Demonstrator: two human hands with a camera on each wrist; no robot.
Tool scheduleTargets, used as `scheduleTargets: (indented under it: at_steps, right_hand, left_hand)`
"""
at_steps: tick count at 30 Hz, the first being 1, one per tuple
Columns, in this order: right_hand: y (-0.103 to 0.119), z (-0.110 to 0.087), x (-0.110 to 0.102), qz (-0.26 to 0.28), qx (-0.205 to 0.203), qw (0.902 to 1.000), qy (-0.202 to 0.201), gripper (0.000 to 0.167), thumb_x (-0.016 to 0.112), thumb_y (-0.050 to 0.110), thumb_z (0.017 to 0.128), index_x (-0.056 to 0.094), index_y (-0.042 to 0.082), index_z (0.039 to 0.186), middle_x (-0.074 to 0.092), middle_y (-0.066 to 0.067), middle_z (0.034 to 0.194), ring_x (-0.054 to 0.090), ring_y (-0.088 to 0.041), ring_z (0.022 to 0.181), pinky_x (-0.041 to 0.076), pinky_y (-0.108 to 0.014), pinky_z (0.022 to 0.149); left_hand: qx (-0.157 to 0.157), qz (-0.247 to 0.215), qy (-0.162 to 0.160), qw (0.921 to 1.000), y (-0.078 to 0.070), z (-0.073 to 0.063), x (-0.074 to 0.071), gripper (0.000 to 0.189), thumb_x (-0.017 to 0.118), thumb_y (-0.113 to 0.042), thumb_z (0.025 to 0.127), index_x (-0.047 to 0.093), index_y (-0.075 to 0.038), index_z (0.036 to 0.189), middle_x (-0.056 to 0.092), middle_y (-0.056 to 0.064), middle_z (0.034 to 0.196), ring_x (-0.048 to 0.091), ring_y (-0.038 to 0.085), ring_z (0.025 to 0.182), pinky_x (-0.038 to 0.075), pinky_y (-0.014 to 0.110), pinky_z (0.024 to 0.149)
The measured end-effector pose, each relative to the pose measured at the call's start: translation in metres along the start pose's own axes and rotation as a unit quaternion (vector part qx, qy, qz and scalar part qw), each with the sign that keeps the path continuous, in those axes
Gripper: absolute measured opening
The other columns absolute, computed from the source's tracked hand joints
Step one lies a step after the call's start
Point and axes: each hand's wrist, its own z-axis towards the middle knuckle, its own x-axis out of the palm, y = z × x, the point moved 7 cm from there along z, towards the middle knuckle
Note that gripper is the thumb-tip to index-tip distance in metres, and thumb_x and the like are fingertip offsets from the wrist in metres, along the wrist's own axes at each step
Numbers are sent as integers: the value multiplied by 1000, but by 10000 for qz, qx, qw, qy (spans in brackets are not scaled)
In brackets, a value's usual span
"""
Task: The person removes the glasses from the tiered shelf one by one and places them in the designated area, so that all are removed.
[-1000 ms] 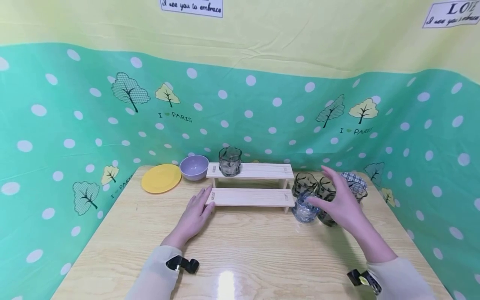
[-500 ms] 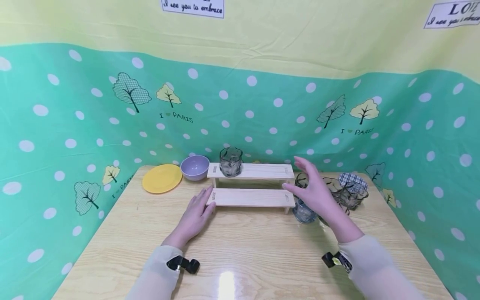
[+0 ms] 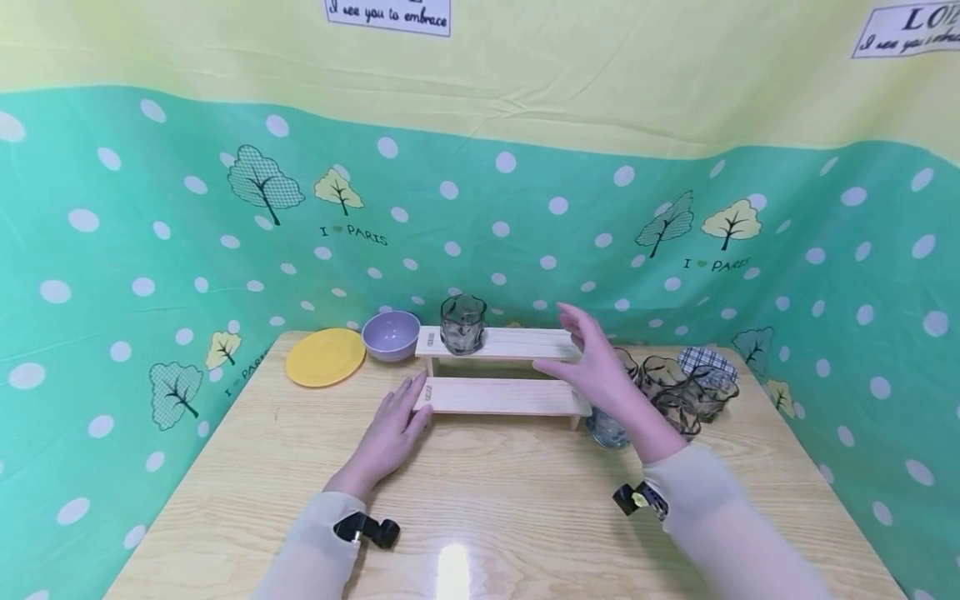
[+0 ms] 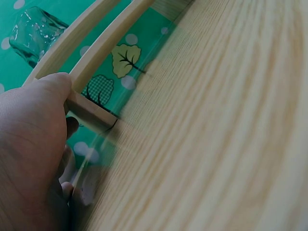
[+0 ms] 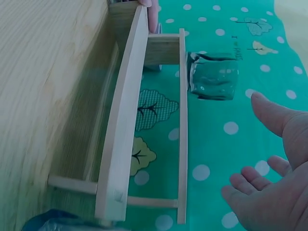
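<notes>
A two-tier wooden shelf (image 3: 502, 396) stands on the table. My left hand (image 3: 390, 429) holds its lower left end, the thumb on the board's edge and the fingers along the side; the left wrist view shows some of the fingers beyond the leg. My right hand (image 3: 600, 367) is in the air at the shelf's right end, empty, thumb and fingers spread apart. On the left of the upper board sits a grey glass cup (image 3: 462, 325). A bluish glass cup (image 3: 607, 429) stands by the shelf's right leg, partly hidden by my right hand and wrist.
Several dark glass cups (image 3: 708, 392) cluster right of the shelf, beside a blue checked cloth item (image 3: 705, 360). To the left are a purple bowl (image 3: 392, 335) and a yellow plate (image 3: 325, 358). A polka-dot curtain (image 3: 495, 208) borders the table's back and sides.
My right hand has moved left from above the glass cups to the shelf's right end, remaining empty. My left hand has stayed on the shelf.
</notes>
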Motion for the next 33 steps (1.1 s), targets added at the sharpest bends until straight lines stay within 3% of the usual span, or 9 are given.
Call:
scheduleTargets:
  at_steps: [6, 24, 33]
  right_hand:
    - [2, 12, 8, 43, 226, 9997, -11, 108, 95, 25, 91, 28, 20, 176, 34, -15, 175, 33, -35, 162, 29, -48, 134]
    - [18, 45, 62, 450, 12, 9986, 272, 106, 94, 22, 92, 28, 19, 175, 42, -15, 169, 40, -34, 158, 32, -44, 133]
    - [19, 58, 88, 552, -60, 9984, 62, 112, 95, 20, 91, 23, 17, 176, 42, -19, 166, 46, -38, 153, 40, -50, 129]
  left_hand:
    - [-51, 11, 42, 10000, 1, 0, 1, 65, 50, -36, 119, 29, -12, 176, 37, 17, 176, 25, 40, 166, 12, 60, 136]
    - [-113, -7, 58, 9999, 1, 0, 1, 65, 50, -37, 119, 29, -13, 176, 36, 16, 177, 25, 40, 166, 12, 60, 136]
    - [-77, 0, 37, 10000, 2, 1, 1, 65, 51, -36, 119, 29, -12, 176, 36, 17, 176, 25, 40, 166, 12, 60, 136]
